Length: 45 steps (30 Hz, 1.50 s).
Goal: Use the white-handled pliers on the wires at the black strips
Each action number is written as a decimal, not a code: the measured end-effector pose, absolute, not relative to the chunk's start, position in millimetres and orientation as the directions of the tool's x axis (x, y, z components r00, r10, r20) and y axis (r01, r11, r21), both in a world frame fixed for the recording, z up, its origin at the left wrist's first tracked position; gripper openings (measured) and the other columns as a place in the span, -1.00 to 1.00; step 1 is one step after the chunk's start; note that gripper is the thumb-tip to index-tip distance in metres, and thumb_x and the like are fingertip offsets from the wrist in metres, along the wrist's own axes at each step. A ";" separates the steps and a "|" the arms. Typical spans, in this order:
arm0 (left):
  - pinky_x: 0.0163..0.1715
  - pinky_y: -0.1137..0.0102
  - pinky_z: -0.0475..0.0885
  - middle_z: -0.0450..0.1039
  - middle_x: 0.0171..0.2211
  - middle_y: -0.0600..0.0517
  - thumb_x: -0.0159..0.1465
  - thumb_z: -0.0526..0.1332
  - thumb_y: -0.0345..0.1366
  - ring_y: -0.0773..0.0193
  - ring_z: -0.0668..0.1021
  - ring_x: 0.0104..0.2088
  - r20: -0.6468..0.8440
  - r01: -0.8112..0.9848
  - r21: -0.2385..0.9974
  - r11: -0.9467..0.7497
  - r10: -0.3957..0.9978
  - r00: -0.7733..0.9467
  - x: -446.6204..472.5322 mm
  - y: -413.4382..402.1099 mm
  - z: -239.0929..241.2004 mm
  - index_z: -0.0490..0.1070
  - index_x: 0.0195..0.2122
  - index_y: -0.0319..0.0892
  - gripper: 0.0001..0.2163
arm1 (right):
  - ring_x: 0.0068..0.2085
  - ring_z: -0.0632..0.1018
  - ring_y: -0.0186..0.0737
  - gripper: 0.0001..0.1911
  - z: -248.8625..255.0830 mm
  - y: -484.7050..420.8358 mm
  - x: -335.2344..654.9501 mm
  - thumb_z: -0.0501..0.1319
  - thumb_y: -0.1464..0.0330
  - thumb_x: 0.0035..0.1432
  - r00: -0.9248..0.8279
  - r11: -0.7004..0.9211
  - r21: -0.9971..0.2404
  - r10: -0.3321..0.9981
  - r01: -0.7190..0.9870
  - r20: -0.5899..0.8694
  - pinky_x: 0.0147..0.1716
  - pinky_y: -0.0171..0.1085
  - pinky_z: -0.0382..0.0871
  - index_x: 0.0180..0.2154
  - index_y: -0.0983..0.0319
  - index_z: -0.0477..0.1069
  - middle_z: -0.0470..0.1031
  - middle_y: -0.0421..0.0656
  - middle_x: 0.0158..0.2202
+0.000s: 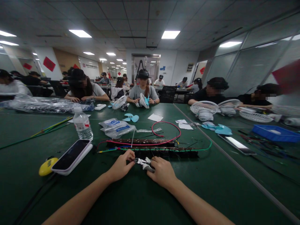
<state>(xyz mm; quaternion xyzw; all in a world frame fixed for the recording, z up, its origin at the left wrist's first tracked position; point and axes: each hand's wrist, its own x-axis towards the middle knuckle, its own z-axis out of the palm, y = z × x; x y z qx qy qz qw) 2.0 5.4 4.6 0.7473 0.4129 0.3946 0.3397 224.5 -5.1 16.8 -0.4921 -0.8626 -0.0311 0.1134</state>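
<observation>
My right hand (163, 171) is closed around pliers with white and grey handles (148, 167), their jaws pointing left. At the jaws, my left hand (123, 165) has its fingertips pinched together; whatever is between them is too small to make out. Just beyond both hands lie two long black strips (164, 153) with copper-coloured lines along them. A red wire (180, 133) loops over the strips, and a green wire (208, 147) curves round their right end. From the strips a white cable tie (133, 139) sticks up, and thin dark ties poke out as well.
At left are a phone (72, 156), a yellow tape measure-like object (48, 166) and a water bottle (82, 125). Plastic bags (117, 127) and a blue fan blade (130, 117) lie beyond. Another phone (235, 144) and a blue tray (276, 132) are right. Several people sit around.
</observation>
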 end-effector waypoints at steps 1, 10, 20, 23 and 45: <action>-0.26 0.35 0.37 0.41 -0.34 0.05 0.18 0.15 -0.46 0.23 0.51 -0.29 0.310 0.361 0.828 -0.428 0.887 0.342 2.7 5.1 5.4 0.25 -0.23 -0.15 -0.85 | -0.24 0.45 -0.19 -0.80 17.1 -5.4 224.1 0.18 0.23 0.05 -0.487 0.509 -0.053 0.844 0.859 0.224 -0.29 -0.31 0.25 -0.36 0.22 0.46 0.48 -0.12 -0.27; -0.34 0.39 0.31 0.34 -0.39 0.09 0.17 0.13 -0.47 0.27 0.45 -0.37 0.314 0.398 0.809 -0.433 0.890 0.329 6.0 5.8 7.5 0.19 -0.25 -0.14 -0.84 | -0.25 0.46 -0.17 -0.76 21.1 -8.3 221.6 0.16 0.20 0.07 -0.462 0.476 -0.021 0.863 0.879 0.205 -0.32 -0.30 0.24 -0.35 0.22 0.47 0.48 -0.11 -0.28; -0.40 0.44 0.26 0.26 -0.47 0.16 0.12 0.11 -0.50 0.33 0.38 -0.46 0.303 0.334 0.861 -0.384 0.913 0.272 11.5 9.7 2.0 0.14 -0.32 -0.13 -0.82 | -0.25 0.47 -0.19 -0.76 23.7 -10.8 219.3 0.16 0.19 0.08 -0.430 0.440 -0.014 0.884 0.898 0.185 -0.33 -0.32 0.23 -0.35 0.21 0.46 0.48 -0.12 -0.29; -0.42 0.44 0.25 0.24 -0.48 0.17 0.12 0.11 -0.50 0.34 0.37 -0.48 0.299 0.362 0.855 -0.373 0.923 0.244 12.5 10.0 0.1 0.13 -0.35 -0.12 -0.83 | -0.26 0.47 -0.19 -0.75 25.2 -11.5 218.2 0.16 0.18 0.09 -0.424 0.432 -0.006 0.888 0.902 0.178 -0.35 -0.32 0.23 -0.35 0.22 0.46 0.48 -0.12 -0.29; -0.28 0.35 0.36 0.31 -0.38 0.11 0.17 0.13 -0.47 0.29 0.45 -0.34 0.329 0.349 0.852 -0.390 0.918 0.222 11.0 4.2 -1.8 0.16 -0.32 -0.14 -0.86 | -0.16 0.36 -0.17 -0.85 19.5 -5.5 228.5 0.19 0.33 0.01 -0.488 0.533 -0.148 0.834 0.833 0.258 -0.18 -0.23 0.20 -0.33 0.25 0.40 0.39 -0.10 -0.16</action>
